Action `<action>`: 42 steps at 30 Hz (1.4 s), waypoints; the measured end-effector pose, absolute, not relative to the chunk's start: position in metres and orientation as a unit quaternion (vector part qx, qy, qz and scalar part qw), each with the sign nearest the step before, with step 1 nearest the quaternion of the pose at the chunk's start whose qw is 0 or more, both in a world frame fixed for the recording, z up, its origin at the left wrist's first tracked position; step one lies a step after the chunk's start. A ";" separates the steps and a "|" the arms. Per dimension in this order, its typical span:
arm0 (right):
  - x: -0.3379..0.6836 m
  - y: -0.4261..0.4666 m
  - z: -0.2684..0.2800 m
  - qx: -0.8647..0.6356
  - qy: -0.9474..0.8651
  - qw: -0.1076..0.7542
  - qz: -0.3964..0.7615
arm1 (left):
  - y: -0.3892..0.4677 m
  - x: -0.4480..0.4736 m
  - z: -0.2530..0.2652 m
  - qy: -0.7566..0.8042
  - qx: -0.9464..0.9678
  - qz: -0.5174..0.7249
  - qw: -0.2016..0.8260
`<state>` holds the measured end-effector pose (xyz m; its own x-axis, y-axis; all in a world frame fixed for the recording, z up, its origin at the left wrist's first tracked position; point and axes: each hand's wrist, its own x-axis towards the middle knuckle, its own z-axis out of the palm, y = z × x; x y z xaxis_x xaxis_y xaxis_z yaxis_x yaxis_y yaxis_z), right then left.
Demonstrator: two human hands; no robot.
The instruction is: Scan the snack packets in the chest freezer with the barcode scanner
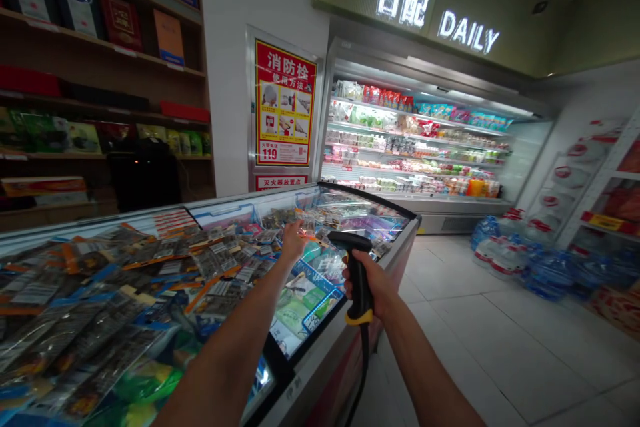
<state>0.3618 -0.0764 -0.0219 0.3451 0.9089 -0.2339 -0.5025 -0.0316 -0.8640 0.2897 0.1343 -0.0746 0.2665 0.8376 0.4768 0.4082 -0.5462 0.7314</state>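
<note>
Two bare hands are seen near the center of the frame, reached forward over a glass-topped chest freezer (320,352). One handheld barcode scanner (359,283) is held in the right hand (379,283), whose fingers are wrapped around the grip; its long axis is set nearly upright, with the head turned toward the left of the frame, where the left hand (294,238) is stretched out. Just below and beyond that hand, plastic packets (220,290) are spread, so the packets are reached more nearly by the left hand, while the scanner is kept to its right, well apart from most of the pile. The left fingertips are blurred among shiny wrappers, and whether anything is pinched cannot be told. The scanner is made of matte black plastic, pistol-shaped, trimmed in yellow at the base, from which a thin black cable (364,353) is hung. The packets are flat, glossy and crinkled, mostly clear with dark contents and edged in orange or blue; they are overlapped at many angles, the longest being slanted across the lower left. Under the glass at lower center, soft green-and-white bags (295,300) are seen.
</note>
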 end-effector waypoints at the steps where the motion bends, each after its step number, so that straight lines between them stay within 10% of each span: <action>1: 0.361 -0.077 -0.021 -0.483 -0.213 0.664 0.530 | 0.134 0.288 -0.074 0.412 0.757 0.445 0.242; 31: 0.400 -0.070 -0.031 -0.485 -0.194 0.702 0.484 | 0.147 0.256 -0.061 0.554 0.772 0.312 -0.014; 42: 0.427 -0.065 -0.040 -0.499 -0.162 0.701 0.482 | 0.145 0.355 -0.092 0.476 0.854 0.161 0.134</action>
<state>0.4265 -0.0648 -0.0398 0.4822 0.8384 -0.2541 -0.5142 0.0360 -0.8569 0.3550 0.1455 -0.0917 0.4944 0.8566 0.1475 0.7699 -0.5103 0.3831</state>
